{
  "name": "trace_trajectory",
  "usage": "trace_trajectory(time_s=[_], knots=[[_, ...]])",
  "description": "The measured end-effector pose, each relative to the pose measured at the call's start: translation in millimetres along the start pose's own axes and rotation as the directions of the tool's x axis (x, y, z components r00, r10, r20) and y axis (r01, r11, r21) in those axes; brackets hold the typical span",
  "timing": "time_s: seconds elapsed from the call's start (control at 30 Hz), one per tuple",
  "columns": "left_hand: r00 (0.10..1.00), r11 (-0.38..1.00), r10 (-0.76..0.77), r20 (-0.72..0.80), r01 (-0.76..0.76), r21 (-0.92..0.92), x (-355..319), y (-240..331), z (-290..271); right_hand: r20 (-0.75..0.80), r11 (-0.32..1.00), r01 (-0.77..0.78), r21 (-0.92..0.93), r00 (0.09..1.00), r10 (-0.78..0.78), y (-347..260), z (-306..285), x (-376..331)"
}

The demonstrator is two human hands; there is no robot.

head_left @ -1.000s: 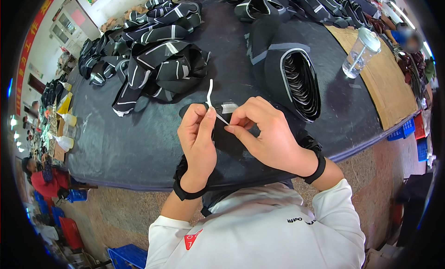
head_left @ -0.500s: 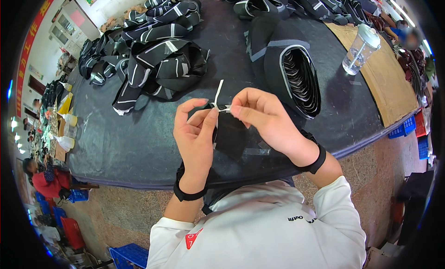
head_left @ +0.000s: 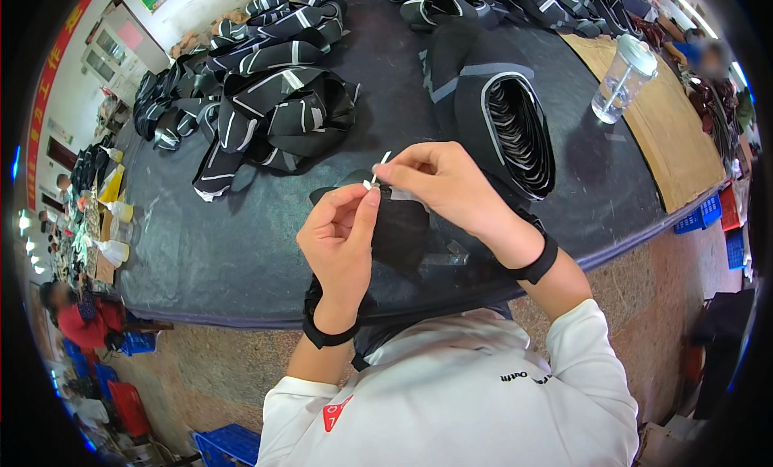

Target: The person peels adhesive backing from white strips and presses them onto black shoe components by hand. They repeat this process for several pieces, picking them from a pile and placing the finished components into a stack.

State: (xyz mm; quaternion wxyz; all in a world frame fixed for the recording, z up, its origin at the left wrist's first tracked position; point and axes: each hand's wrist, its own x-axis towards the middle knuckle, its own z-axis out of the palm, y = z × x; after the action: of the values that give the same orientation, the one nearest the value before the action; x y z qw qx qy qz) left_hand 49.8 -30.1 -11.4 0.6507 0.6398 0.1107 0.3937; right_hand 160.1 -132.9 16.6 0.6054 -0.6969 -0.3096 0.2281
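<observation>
Near the table's front edge, both hands meet over a black piece of material (head_left: 403, 235). My left hand (head_left: 338, 229) is closed, its thumb and forefinger pinching a narrow white strip (head_left: 385, 162) low down. Just above, the fingers of my right hand (head_left: 439, 181) pinch that same strip, with its free end sticking up past the fingertips. The black piece lies flat under the hands, and a pale grey band shows along its upper edge. Whether the strip is fixed to this piece is hidden by the fingers.
Heaped black pieces with grey-white edging (head_left: 282, 117) lie at the left back. A thick stack of folded black pieces (head_left: 515, 137) stands right of my hands. A clear lidded bottle (head_left: 620, 84) stands near a cardboard sheet (head_left: 668, 137) at the right. Other people sit at the far left.
My right hand has moved left and slightly up, closer over the left fingertips. The strip, earlier stretched between both hands with a long upright end, now shows a shorter, slanted end.
</observation>
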Motion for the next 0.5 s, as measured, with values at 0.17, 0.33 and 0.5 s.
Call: trace_trajectory(time_s=[0.17, 0.33, 0.5], knots=[[1.0, 0.999, 0.013, -0.008, -0.013, -0.03, -1.1, -5.5, -1.6, 0.034, 0.96, 0.018, 0.279, 0.999, -0.029, 7.6, 10.1, 1.4], [0.993, 0.989, -0.09, -0.075, 0.08, -0.122, 2.4, -6.2, -7.5, -0.102, 0.967, 0.205, 0.152, 0.976, -0.19, 5.3, 16.3, -15.8], [0.979, 0.961, -0.196, -0.053, 0.181, -0.207, 4.1, -2.6, -6.5, -0.161, 0.962, 0.272, -0.03, 0.948, -0.273, -2.1, 17.6, -30.1]])
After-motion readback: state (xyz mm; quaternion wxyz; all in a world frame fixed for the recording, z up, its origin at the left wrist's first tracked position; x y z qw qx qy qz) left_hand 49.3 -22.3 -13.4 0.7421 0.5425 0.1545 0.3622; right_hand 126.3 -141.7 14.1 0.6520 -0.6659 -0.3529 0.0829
